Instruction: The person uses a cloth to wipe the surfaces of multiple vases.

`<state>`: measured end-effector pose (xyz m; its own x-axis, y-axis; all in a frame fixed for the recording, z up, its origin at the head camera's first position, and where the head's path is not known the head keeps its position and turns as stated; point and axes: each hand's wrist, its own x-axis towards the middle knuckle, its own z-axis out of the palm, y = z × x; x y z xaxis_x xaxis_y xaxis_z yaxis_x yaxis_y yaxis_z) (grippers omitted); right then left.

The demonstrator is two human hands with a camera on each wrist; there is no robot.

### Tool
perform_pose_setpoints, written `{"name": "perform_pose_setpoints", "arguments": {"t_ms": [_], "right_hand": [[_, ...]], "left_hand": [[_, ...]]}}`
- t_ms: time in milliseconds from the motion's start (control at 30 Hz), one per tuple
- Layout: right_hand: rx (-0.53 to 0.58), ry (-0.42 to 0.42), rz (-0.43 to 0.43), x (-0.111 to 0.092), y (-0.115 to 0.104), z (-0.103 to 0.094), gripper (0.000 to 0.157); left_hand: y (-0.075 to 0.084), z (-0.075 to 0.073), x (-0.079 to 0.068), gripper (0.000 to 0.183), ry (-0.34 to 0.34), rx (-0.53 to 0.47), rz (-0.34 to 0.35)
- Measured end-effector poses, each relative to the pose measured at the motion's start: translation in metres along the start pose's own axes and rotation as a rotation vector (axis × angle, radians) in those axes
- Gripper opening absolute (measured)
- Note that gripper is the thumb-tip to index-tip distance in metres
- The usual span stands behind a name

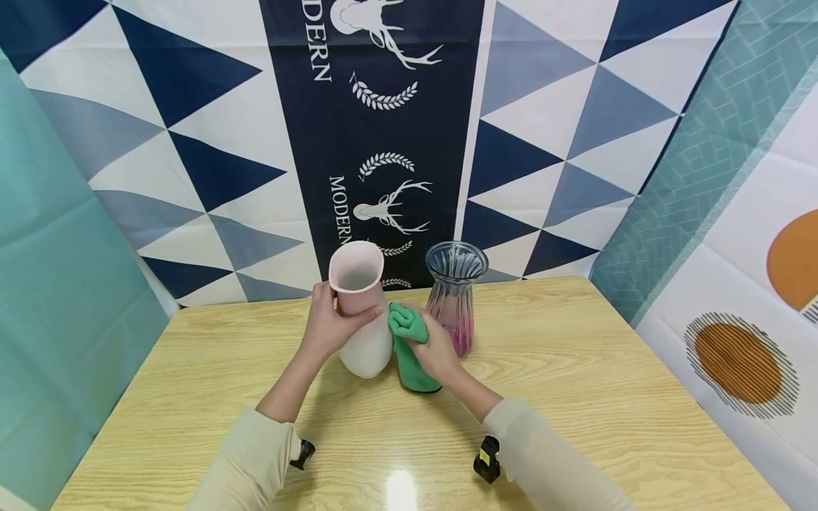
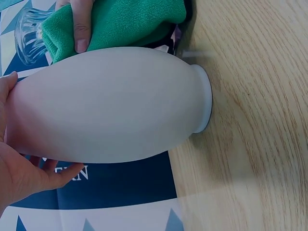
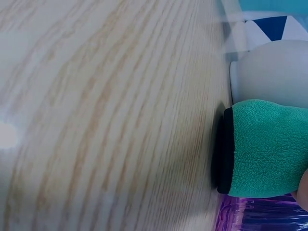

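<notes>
A pink-and-white vase [image 1: 366, 349] stands upright near the back of the wooden table. My left hand [image 1: 327, 323] grips its pink neck from the left, thumb across the front. In the left wrist view the smooth body of the vase [image 2: 115, 103] runs down to a narrow foot. Just right of it my right hand [image 1: 439, 352] holds a bunched green cloth [image 1: 412, 363] close against the vase's side. The cloth hangs low, its dark edge near the tabletop in the right wrist view. Part of the right hand's fingers is hidden behind the cloth.
Behind the right hand stands a ribbed glass vase [image 1: 457, 278], bluish on top and pink below. The pale wooden table [image 1: 562, 397] reaches back to a patterned cloth backdrop [image 1: 390, 142]. Teal curtain [image 1: 45, 284] hangs at the left.
</notes>
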<state>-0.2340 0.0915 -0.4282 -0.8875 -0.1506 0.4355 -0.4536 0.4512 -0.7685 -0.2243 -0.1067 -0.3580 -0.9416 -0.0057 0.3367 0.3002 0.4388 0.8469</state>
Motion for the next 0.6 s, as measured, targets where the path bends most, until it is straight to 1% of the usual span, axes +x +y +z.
{"name": "perform_pose_setpoints", "arguments": {"t_ms": [167,400,467,600], "right_hand": [[-0.014,-0.006,0.010,-0.0020,-0.0007,0.0012,0.049],[0.003,-0.010,0.016,-0.0034,-0.0033,-0.0001,0.049],[0.011,0.002,0.004,-0.0022,-0.0039,-0.0009,0.049],[0.014,0.042,-0.028,0.0030,-0.0067,-0.0028,0.050]], "left_hand": [[-0.0016,-0.0005,0.0002,0.075,0.007,0.002,0.009],[-0.0021,-0.0018,-0.0004,0.077,-0.003,-0.013,-0.007],[-0.0022,-0.0019,0.0000,0.076,-0.001,-0.011,0.005],[-0.0020,-0.0025,0.0021,0.074,0.013,-0.015,0.059]]}}
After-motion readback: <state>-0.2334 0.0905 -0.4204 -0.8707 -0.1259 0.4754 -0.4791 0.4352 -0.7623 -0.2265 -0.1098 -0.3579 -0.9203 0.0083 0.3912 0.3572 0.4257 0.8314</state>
